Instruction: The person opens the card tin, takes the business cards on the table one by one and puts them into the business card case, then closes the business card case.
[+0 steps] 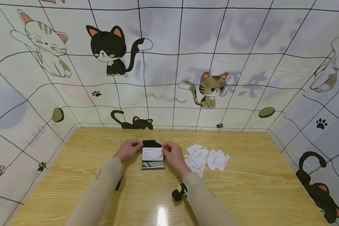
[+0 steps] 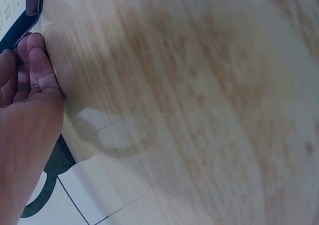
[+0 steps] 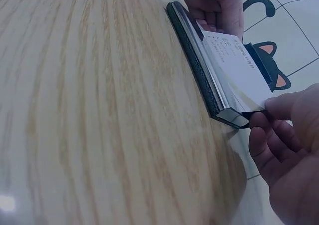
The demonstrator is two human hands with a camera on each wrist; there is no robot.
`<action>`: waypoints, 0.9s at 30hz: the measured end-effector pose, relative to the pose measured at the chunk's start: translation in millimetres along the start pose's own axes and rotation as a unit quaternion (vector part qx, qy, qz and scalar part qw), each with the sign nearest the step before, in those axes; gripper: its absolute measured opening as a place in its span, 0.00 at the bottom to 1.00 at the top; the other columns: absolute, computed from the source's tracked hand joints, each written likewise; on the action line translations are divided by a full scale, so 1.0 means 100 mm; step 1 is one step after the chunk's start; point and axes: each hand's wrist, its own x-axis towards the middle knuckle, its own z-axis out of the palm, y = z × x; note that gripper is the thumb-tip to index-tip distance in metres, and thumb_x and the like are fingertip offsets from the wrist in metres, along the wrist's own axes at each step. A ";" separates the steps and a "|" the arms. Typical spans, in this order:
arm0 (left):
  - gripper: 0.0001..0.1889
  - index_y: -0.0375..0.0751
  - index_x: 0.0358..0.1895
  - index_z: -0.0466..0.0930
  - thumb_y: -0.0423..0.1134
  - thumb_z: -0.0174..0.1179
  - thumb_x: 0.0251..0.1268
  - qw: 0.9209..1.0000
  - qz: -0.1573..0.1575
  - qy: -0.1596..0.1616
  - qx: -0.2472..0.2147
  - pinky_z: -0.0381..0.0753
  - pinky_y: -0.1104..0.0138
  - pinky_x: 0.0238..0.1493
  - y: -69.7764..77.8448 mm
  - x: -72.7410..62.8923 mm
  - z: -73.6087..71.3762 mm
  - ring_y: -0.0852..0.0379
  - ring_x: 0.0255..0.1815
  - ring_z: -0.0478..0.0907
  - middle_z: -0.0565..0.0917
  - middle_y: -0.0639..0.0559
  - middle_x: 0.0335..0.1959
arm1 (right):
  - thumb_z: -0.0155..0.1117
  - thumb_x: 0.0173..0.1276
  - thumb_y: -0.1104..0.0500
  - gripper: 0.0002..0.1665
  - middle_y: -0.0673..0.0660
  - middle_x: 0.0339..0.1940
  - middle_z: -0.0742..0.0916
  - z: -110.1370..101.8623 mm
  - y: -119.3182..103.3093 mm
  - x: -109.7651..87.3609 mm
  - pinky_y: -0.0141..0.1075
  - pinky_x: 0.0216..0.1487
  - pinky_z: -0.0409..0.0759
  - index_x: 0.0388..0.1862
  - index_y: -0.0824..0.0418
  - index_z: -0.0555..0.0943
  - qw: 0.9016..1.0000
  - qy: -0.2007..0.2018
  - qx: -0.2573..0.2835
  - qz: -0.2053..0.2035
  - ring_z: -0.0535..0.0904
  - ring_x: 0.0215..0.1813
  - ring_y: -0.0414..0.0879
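A black business card case [image 1: 153, 168] with a shiny metal tray lies opened on the table, its black flap [image 1: 149, 143] toward the wall. White printed business cards [image 3: 234, 60] slant out of the tray over the flap. At the case's left side, my left hand [image 1: 129, 148] pinches the edge near the cards' far corner; the curled fingers [image 2: 36, 60] show by the dark edge. My right hand [image 1: 173, 155] pinches the right corner of the cards, its thumb on the printed face and its other fingers beneath, by the flap.
More white business cards [image 1: 196, 160] lie in a loose, overlapping spread right of my right hand. The wooden table [image 1: 147, 201] meets a cat-patterned sheet [image 1: 164, 69] at the back and sides. A black wrist device [image 1: 179, 192] hangs at my right sleeve.
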 end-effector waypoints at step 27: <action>0.11 0.33 0.47 0.86 0.36 0.55 0.81 1.000 0.006 -0.001 -0.005 0.79 0.62 0.50 0.02 0.00 0.01 0.57 0.38 0.82 0.86 0.49 0.33 | 0.67 0.69 0.70 0.05 0.54 0.33 0.87 -0.10 -0.02 -0.04 0.38 0.41 0.79 0.38 0.62 0.87 0.993 -0.085 -0.077 -0.024 0.78 0.35 0.42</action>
